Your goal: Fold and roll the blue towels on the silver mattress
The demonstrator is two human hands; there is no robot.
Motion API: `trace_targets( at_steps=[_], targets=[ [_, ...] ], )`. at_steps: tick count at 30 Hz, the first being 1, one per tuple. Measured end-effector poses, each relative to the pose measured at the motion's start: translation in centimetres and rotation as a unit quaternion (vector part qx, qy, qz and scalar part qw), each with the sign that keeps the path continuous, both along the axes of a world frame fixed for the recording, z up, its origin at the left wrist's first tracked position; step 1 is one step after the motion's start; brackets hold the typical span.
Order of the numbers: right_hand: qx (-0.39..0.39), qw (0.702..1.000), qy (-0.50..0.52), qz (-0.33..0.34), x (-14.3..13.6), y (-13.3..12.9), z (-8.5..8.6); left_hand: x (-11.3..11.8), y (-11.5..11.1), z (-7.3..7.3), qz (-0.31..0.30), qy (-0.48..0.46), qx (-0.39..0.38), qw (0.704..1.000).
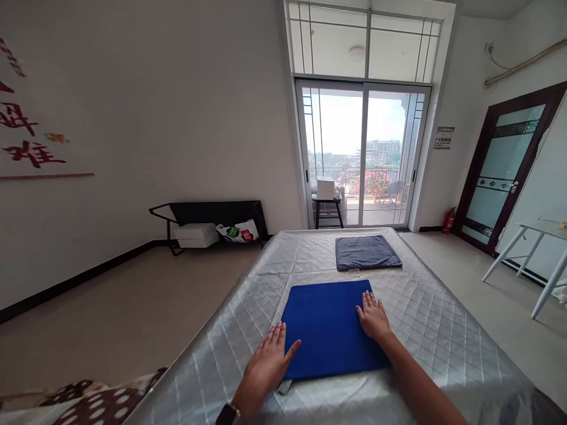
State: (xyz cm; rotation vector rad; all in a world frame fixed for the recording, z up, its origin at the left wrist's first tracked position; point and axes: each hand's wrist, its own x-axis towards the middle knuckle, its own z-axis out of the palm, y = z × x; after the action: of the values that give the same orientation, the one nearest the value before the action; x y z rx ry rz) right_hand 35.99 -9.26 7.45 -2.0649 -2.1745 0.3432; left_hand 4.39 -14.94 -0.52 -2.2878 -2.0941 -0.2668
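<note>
Blue rectangular fabric piece [325, 324] lies flat on silver quilted cover [443, 319]. Left hand [268, 359] and right hand [373, 316] rest open, palms down, at its opposite side edges, gripping nothing. Advisable: even, light pressure from both palms, keeping edges straight.

Backlit room, daylight from the glass doors [363, 153].
Sky [341, 121] blown near white; left wall [177, 118] dim grey; soft sheen on silver cover [221, 330]. Wide-angle distortion: dark-framed door [509, 171] leans, stretched, near right edge.
</note>
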Motion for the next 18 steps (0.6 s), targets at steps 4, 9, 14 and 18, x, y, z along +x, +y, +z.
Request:
trace_targets(
  at_steps=[4,9,14,18],
  targets=[
    [0.016,1.000,-0.005,-0.002,0.1,0.0,-1.3,8.9,3.0,3.3,-0.117,-0.019,0.031,0.992],
    [0.027,0.999,-0.015,0.014,0.3,0.0,-1.6,17.8,6.8,4.8,-0.231,-0.048,0.032,0.971],
    [0.022,1.000,-0.011,0.002,0.1,0.0,-1.4,14.9,8.7,3.5,-0.147,-0.039,0.001,0.988],
    [0.015,1.000,-0.007,0.000,0.1,0.1,-1.4,7.7,9.5,2.5,-0.065,-0.017,-0.010,0.998]
  ],
)
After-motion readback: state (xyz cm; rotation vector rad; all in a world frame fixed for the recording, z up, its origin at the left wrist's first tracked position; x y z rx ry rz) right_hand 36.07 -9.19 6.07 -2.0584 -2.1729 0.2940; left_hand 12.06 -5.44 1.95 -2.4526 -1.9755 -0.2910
